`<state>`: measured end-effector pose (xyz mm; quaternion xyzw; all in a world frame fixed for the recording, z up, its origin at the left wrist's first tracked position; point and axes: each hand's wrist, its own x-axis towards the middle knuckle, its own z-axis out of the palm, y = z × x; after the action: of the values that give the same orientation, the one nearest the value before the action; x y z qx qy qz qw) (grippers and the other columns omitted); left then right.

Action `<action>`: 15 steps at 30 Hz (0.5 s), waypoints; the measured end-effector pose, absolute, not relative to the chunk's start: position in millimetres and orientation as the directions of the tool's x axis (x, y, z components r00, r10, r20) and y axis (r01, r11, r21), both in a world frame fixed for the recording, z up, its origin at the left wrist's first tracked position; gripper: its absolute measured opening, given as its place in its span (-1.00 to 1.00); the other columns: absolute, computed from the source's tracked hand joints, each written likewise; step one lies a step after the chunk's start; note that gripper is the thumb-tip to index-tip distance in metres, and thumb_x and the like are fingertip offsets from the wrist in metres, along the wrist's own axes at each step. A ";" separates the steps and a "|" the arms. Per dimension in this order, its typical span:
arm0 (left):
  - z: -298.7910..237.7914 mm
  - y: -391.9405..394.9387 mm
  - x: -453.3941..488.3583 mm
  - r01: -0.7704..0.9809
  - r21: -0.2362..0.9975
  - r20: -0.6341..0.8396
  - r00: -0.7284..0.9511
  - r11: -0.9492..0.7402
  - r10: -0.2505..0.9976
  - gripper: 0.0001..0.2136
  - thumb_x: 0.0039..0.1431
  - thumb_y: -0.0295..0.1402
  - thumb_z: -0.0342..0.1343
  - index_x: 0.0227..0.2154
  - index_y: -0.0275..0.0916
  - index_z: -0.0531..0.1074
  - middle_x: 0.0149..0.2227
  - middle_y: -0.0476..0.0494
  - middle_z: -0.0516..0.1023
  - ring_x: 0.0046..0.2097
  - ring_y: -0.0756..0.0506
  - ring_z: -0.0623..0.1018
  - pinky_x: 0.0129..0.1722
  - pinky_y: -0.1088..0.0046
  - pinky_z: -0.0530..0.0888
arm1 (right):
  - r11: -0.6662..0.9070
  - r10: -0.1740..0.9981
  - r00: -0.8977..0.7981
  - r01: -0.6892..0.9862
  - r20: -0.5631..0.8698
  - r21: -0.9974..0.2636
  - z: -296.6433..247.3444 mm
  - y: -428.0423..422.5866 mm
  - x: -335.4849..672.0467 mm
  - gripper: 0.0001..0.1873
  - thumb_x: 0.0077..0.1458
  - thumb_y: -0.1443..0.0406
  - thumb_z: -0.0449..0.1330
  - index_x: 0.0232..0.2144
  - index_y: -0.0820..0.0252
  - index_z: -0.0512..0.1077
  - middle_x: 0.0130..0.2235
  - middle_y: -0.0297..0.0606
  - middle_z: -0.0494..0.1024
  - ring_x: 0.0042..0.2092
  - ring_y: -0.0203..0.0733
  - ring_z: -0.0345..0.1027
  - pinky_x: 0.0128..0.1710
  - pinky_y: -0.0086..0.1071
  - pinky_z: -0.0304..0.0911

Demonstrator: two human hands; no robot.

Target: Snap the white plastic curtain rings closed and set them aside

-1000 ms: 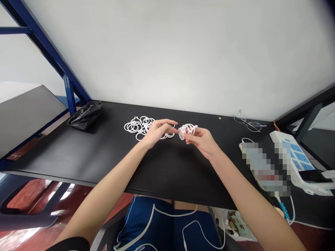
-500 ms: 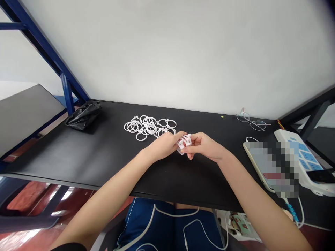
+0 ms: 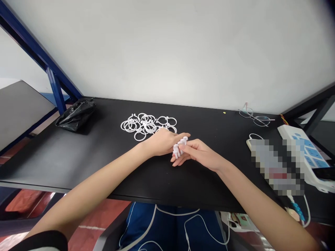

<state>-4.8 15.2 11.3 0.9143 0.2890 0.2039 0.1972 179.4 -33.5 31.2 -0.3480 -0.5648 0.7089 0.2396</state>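
Several white plastic curtain rings (image 3: 180,145) are bunched between my two hands, their small knobbed ends facing up. My left hand (image 3: 163,142) is closed on the bunch from the left, its index finger stretched out behind it. From the right, my right hand (image 3: 200,152) pinches the same bunch, thumb on the near side and fingertips underneath. Parts of the held rings are hidden by the fingers. Just beyond my left hand, a loose pile of white curtain rings (image 3: 149,127) lies on the black table (image 3: 110,153), partly covered by that hand.
A crumpled black plastic bag (image 3: 76,114) lies at the back left. Eyeglasses (image 3: 254,116) rest by the wall. On the right are a blurred phone (image 3: 274,167) with a cable and a white power strip (image 3: 305,153). White cables hang over my lap.
The held rings have turned, so their knobbed ends now point upward. Both hands have shifted slightly nearer to me, and my left index finger has straightened. The camera view has moved a little.
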 end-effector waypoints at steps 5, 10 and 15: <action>8.5 6.8 -8.7 0.430 0.463 0.253 0.774 -0.775 0.581 -0.70 0.17 -0.38 -0.05 -0.08 -0.30 0.44 -0.57 -0.06 0.44 -0.58 -0.02 0.35 -0.52 0.50 0.23 | -0.208 0.748 -0.634 0.054 -0.195 -0.977 29.6 -38.3 175.5 -0.59 0.17 0.03 0.18 -0.31 0.29 0.57 -0.28 -0.14 0.64 -0.25 -0.11 0.59 -0.16 -0.21 0.50; 23.5 0.7 -12.7 0.364 0.612 0.174 0.804 -0.702 0.568 -0.81 0.23 -0.44 -0.08 -0.22 -0.32 0.43 -0.53 -0.06 0.46 -0.53 0.00 0.41 -0.49 0.52 0.28 | -0.116 0.785 -0.609 0.036 -0.114 -0.993 37.3 -45.8 173.7 -0.75 0.15 0.15 0.24 -0.35 0.24 0.59 -0.35 -0.21 0.64 -0.31 -0.11 0.59 -0.18 -0.19 0.52; 37.2 -2.2 -16.9 0.252 0.718 0.194 0.822 -0.648 0.535 -0.78 0.21 -0.52 -0.06 -0.20 -0.30 0.46 -0.51 -0.02 0.52 -0.52 0.02 0.46 -0.43 0.53 0.35 | -0.004 0.779 -0.625 0.082 -0.055 -0.997 45.9 -52.9 173.9 -0.80 0.20 0.23 0.21 -0.32 0.20 0.60 -0.33 -0.21 0.66 -0.25 -0.08 0.59 -0.16 -0.19 0.51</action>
<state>-16.9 -2.2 37.2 0.8858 0.2222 0.1987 0.3557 173.9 -52.9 45.9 -0.3319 -0.6485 0.6260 0.2783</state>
